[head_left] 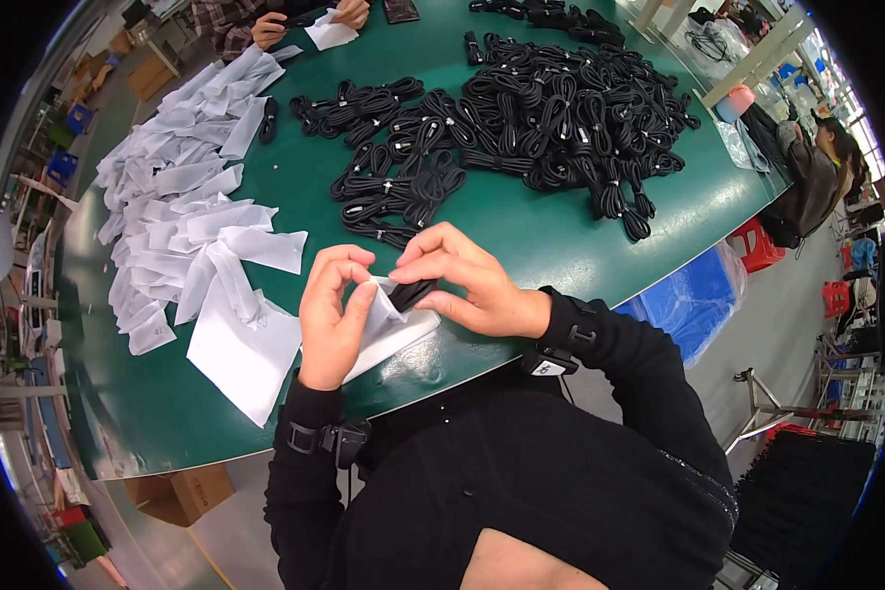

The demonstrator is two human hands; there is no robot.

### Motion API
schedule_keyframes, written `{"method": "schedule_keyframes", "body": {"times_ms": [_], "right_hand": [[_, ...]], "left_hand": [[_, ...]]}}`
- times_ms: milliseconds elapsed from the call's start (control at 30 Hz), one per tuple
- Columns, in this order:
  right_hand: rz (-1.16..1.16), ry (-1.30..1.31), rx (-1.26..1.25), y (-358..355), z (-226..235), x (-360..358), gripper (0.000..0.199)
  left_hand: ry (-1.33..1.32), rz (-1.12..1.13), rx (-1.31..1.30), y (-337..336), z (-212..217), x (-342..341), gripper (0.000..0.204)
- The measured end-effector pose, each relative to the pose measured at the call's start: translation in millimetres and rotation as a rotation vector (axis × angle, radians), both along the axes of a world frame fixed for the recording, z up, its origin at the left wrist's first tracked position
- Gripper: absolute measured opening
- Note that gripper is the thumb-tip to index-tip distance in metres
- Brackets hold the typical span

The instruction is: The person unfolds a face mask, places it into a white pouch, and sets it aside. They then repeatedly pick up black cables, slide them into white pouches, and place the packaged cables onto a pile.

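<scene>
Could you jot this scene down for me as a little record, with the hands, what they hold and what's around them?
Left hand: pinching a white wrapper
Right hand: gripping a black bundle at the wrapper's opening
Surface: green table
Left of table: long heap of white wrappers; flat white sheet at its near end
Far middle and right of table: pile of coiled black cables
Far edge: another person's hands, holding something white
Below table, left: open cardboard box
</scene>
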State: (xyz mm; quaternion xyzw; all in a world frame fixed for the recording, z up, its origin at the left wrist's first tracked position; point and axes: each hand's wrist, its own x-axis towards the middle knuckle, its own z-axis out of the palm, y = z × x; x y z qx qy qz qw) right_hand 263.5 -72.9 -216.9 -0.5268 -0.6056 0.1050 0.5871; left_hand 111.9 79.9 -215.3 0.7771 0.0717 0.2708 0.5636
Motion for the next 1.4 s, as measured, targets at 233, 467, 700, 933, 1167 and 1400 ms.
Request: {"method": "schedule_keyframes", "body": {"times_ms": [233, 467, 700, 933, 1167, 1400], "right_hand": [[0.026, 0.198, 0.077, 8.5, 6.7, 4.0, 0.034], [0.005, -0.01, 0.073, 31.2, 19.8, 3.6, 0.025], [0.103, 0.125, -0.041, 43.3, 21.3, 6.8, 0.01], [-0.007, 0.38, -0.135, 40.3, 12.6, 27.8, 0.007], [-0.229, 0.03, -0.439, 12.2, -22.3, 57.1, 0.006], [-0.204, -0.127, -0.365, 15.3, -22.1, 50.1, 0.005]], "left_hand": [[-0.093, -0.082, -0.46, 21.9, 22.0, 4.8, 0.014], [-0.087, -0.202, -0.778, 21.5, 35.9, 19.4, 0.029], [-0.11, -0.164, -0.83, 41.1, 15.0, 12.3, 0.028], [-0.28, 0.398, -0.434, 148.5, 25.0, -21.5, 0.035], [0.474, 0.311, 0.983, 128.5, -21.0, -73.8, 0.063], [0.701, 0.043, 1.393, 163.5, -45.6, -50.9, 0.061]]}}
